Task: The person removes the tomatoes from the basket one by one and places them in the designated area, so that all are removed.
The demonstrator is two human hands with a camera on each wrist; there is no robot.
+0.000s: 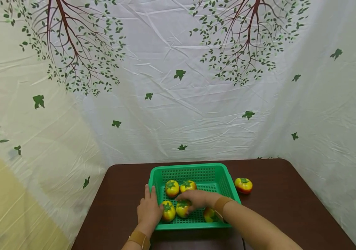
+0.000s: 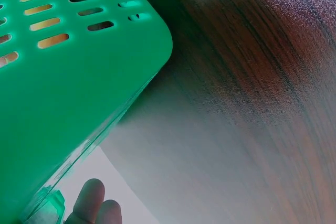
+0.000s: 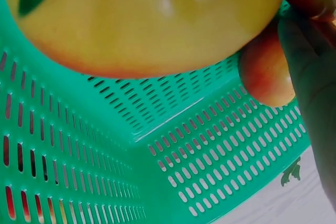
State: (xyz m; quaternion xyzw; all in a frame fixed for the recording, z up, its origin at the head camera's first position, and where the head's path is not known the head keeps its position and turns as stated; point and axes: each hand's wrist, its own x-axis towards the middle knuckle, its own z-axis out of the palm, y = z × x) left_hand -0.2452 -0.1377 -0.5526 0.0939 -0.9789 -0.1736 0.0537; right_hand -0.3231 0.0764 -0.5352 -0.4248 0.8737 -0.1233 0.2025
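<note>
Below centre, my left grip (image 1: 148,211) is resting unclenched at the left rim of the green perforated plastic basket (image 1: 190,226). Inside it, a round yellow-red fruit with green leaves (image 1: 182,210) is sitting within my grasping right grip (image 1: 196,199); I'm probably positioning it, so the next move is likely calling for release. Lower right, another yellow-red fruit (image 1: 243,186) is lying on the dark wooden counter (image 1: 287,201).

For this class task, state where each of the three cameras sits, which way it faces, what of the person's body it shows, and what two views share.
Head: on the head, facing forward and down at the green slotted plastic basket; left hand and right hand show.
Left wrist: faces the basket's outer wall and dark brown wooden table; fingertips show.
Right wrist: faces into the basket, past a glossy yellow-red round fruit; part of that hand shows.
Shared: head and right wrist show the basket's inside.
</note>
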